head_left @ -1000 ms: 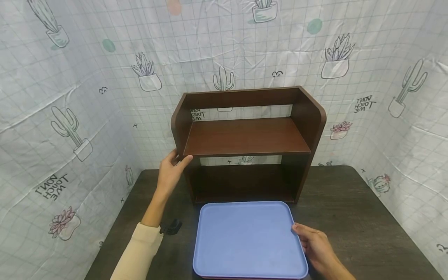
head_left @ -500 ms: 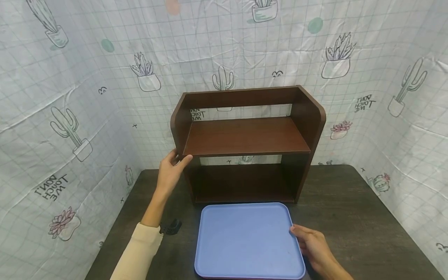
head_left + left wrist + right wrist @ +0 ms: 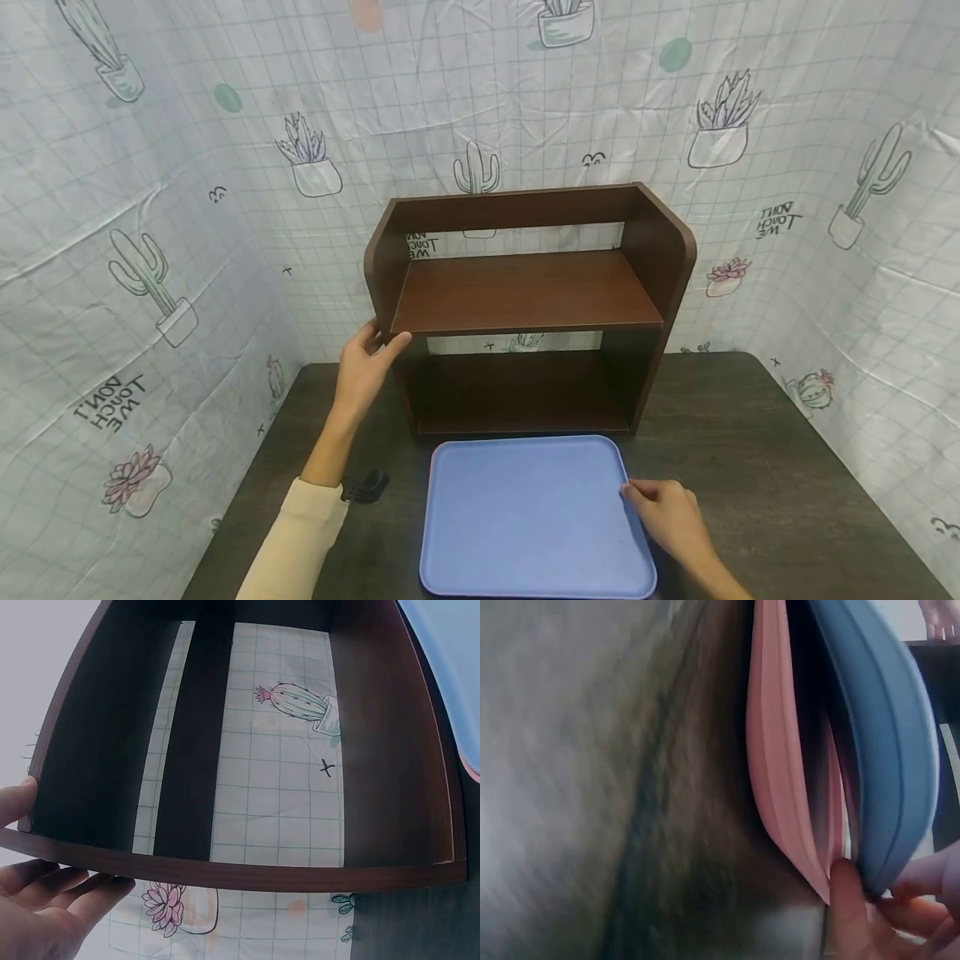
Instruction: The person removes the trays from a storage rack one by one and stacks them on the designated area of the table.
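Observation:
A two-tier dark brown shelf (image 3: 528,292) stands upright on the table. My left hand (image 3: 362,367) grips the front edge of its left side panel; in the left wrist view the thumb lies on the inner face and the other fingers outside. In front of the shelf lies a light blue tray (image 3: 536,521). My right hand (image 3: 670,515) pinches the tray's right edge. The right wrist view shows a pink tray (image 3: 771,727) under the blue tray, with a gap between their rims and a finger (image 3: 847,900) reaching into it.
The dark wooden table (image 3: 750,467) extends on both sides of the shelf. A white cloth (image 3: 525,100) printed with cacti hangs behind and along both sides. A black band (image 3: 367,487) sits at the left wrist beside the cream sleeve (image 3: 300,533).
The blue tray has shifted slightly toward me, and a sliver of pink now shows at its far left corner. My right fingers have moved a little at its edge. My left hand stays put.

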`<move>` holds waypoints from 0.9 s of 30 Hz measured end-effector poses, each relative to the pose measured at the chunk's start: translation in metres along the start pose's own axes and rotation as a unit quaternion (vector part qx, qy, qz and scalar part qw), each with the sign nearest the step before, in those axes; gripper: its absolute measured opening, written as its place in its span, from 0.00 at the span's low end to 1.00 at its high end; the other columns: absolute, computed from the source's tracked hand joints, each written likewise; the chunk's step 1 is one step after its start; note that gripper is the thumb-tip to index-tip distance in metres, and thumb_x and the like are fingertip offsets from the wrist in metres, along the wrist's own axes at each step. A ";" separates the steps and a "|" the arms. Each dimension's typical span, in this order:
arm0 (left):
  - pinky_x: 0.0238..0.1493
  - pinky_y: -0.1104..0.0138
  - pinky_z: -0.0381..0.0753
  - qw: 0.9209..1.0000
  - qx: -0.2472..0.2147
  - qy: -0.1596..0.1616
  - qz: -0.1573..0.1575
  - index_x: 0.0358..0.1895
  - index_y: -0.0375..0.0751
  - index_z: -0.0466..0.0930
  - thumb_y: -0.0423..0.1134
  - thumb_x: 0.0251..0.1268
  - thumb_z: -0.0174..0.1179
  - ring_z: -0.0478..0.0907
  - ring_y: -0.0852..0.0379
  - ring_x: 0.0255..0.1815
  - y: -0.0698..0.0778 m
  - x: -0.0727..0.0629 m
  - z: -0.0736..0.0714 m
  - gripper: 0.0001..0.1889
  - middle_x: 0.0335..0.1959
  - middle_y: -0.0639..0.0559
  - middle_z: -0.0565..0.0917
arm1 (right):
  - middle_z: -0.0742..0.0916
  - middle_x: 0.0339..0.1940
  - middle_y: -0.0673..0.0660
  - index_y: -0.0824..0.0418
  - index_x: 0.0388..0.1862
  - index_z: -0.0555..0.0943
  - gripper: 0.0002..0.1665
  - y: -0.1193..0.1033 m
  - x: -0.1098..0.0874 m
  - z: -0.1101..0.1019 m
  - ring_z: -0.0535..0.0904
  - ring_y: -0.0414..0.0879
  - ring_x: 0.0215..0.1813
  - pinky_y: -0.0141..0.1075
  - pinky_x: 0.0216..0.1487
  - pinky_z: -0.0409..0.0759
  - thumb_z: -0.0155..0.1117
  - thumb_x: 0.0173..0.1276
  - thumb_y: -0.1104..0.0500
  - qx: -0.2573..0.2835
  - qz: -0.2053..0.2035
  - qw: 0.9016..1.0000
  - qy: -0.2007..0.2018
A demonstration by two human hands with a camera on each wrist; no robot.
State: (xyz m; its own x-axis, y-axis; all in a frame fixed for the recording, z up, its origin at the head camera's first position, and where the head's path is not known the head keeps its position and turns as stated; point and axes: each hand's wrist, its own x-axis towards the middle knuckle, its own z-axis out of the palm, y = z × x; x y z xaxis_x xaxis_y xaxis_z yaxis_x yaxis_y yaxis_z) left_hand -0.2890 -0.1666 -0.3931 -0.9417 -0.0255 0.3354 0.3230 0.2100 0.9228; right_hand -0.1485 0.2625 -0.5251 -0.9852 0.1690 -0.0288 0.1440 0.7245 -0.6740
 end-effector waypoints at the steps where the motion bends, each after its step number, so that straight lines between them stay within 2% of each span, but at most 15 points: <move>1: 0.80 0.48 0.72 1.000 0.001 0.001 -0.001 0.77 0.40 0.73 0.50 0.73 0.71 0.69 0.42 0.82 0.000 0.000 0.000 0.35 0.79 0.42 0.74 | 0.93 0.44 0.67 0.67 0.52 0.91 0.18 0.000 0.000 0.000 0.91 0.61 0.43 0.52 0.41 0.88 0.69 0.74 0.55 -0.009 -0.005 1.000 0.003; 4: 0.80 0.47 0.72 1.000 -0.002 0.000 -0.003 0.77 0.40 0.73 0.50 0.72 0.71 0.68 0.42 0.82 0.000 0.000 0.000 0.35 0.78 0.41 0.74 | 0.89 0.35 0.59 0.66 0.51 0.92 0.15 0.000 0.000 -0.001 0.86 0.48 0.25 0.39 0.27 0.81 0.70 0.73 0.58 -0.009 -0.005 1.000 -0.003; 6: 0.80 0.47 0.72 1.000 -0.002 0.000 -0.004 0.77 0.40 0.73 0.50 0.72 0.71 0.68 0.42 0.82 0.000 0.000 0.000 0.35 0.79 0.41 0.74 | 0.87 0.34 0.55 0.66 0.51 0.92 0.14 0.001 0.000 -0.001 0.82 0.42 0.19 0.34 0.23 0.76 0.70 0.72 0.59 0.001 -0.003 1.000 -0.008; 11: 0.80 0.47 0.72 1.000 -0.002 0.002 -0.003 0.77 0.41 0.72 0.50 0.72 0.71 0.67 0.41 0.83 -0.001 0.000 0.001 0.36 0.79 0.41 0.73 | 0.90 0.33 0.55 0.67 0.52 0.90 0.14 0.004 0.002 0.001 0.83 0.43 0.19 0.35 0.23 0.79 0.70 0.72 0.61 0.026 0.003 1.000 -0.013; 19: 0.80 0.47 0.72 1.000 -0.003 0.006 -0.005 0.77 0.39 0.72 0.48 0.73 0.71 0.68 0.41 0.82 -0.004 0.000 0.001 0.35 0.78 0.41 0.74 | 0.89 0.23 0.53 0.68 0.49 0.90 0.11 0.007 0.002 0.002 0.85 0.46 0.19 0.37 0.21 0.85 0.71 0.73 0.61 0.059 0.017 0.998 -0.033; 27: 0.79 0.45 0.73 1.000 -0.002 0.006 0.008 0.77 0.40 0.72 0.47 0.73 0.71 0.69 0.41 0.82 -0.003 0.001 0.001 0.34 0.78 0.40 0.75 | 0.89 0.24 0.53 0.66 0.46 0.91 0.11 0.011 0.005 -0.003 0.86 0.46 0.21 0.37 0.21 0.86 0.72 0.74 0.58 0.070 0.013 0.997 -0.040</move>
State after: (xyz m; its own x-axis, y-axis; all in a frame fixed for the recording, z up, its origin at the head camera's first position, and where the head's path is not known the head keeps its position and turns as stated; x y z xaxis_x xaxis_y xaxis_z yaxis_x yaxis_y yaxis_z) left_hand -0.2908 -0.1659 -0.3960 -0.9353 -0.0346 0.3521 0.3380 0.2061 0.9183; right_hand -0.1513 0.2731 -0.5307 -0.9864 0.1287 -0.1023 0.1605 0.6194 -0.7684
